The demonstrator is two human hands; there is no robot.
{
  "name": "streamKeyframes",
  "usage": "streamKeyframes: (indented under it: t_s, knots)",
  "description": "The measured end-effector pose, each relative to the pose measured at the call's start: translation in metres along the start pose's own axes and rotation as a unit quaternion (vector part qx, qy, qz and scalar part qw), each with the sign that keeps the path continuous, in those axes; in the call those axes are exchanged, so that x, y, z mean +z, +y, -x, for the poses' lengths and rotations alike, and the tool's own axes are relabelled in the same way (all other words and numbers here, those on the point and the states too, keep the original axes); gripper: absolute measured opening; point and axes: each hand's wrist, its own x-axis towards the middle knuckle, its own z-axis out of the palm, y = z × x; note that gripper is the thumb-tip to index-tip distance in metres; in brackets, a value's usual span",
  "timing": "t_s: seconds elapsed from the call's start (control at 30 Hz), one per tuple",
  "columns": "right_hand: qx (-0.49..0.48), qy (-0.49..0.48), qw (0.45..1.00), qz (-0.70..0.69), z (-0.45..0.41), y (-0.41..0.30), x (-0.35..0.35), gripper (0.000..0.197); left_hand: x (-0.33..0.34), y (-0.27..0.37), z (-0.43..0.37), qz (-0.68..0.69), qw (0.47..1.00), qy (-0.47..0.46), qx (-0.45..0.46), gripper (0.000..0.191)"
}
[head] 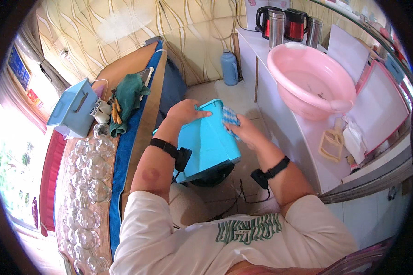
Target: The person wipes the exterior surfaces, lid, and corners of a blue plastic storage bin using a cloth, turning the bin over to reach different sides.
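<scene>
A turquoise plastic bin (206, 144) is tilted in front of me, its rim toward the far side. My left hand (186, 112) grips the bin's far rim, thumb lying along the edge. In my right hand (242, 129) is a blue-and-white checked cloth (230, 116), pressed against the bin's right outer side near the rim. The bin's inside and the fingers behind the rim are hidden from view. Beneath the bin's near end shows a dark round object (215, 175) that I cannot identify.
Left, a table holds several glass cups (98, 190), a green cloth (129, 96) and a light-blue lidded box (72, 110). Right, a white counter bears a pink basin (282, 82), electric kettles (296, 25) and a yellowish plastic frame (330, 146). A blue thermos flask (229, 68) stands by the wall.
</scene>
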Motion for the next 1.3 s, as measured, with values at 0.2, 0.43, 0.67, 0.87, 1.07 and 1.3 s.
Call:
streamKeyframes:
  t_s: [0.2,0.43,0.67,0.87,1.07,1.3]
  knots:
    - [-0.11,0.126,0.971,0.171,-0.044,-0.025,0.005,0.048,0.005,0.008,0.0,0.012,0.999,0.025,0.019,0.091]
    - [-0.082,0.04,0.985,0.143,0.029,0.004,0.007,0.047,0.0,-0.009,-0.001,0.045,0.999,-0.006,-0.025,0.095]
    - [-0.085,0.024,0.992,0.091,0.01,0.013,0.0,0.047,0.003,-0.006,-0.009,0.039,0.999,-0.001,-0.009,0.099]
    - [-0.134,0.106,0.963,0.21,-0.022,-0.01,0.018,0.05,0.007,-0.008,-0.014,0.028,0.999,0.008,-0.032,0.086]
    - [-0.06,0.006,0.994,0.096,0.038,-0.007,0.003,0.05,0.003,-0.014,-0.008,0.044,0.999,-0.011,-0.019,0.099]
    - [-0.088,0.016,0.99,0.109,0.012,-0.005,0.0,0.052,0.002,-0.004,-0.011,0.045,0.999,-0.013,-0.006,0.1]
